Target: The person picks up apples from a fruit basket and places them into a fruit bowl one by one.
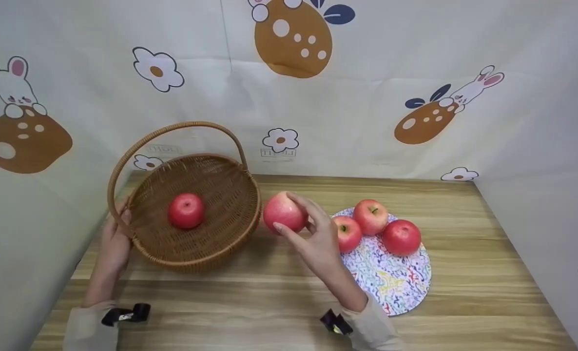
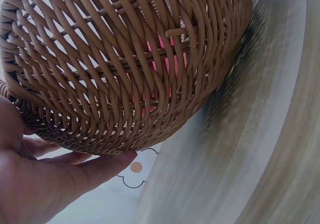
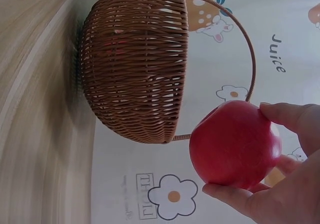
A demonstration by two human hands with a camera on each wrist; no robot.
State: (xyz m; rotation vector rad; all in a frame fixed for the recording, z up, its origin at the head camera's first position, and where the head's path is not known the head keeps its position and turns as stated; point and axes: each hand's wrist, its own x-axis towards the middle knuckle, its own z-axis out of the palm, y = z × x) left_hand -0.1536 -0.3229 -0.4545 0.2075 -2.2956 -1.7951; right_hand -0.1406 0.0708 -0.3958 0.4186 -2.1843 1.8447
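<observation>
A brown wicker basket with a tall arched handle stands at the left, a red apple lying inside it. My left hand grips the basket's left side near the foot of the handle; its fingers lie against the weave in the left wrist view. Just right of the rim, my right hand holds another apple between thumb and fingers. In the right wrist view this apple is in the air, apart from the basket.
A round patterned plate lies to the right on the wooden table, bearing three apples near its far side. My right forearm passes over the plate's left edge. A printed cloth hangs behind and at both sides.
</observation>
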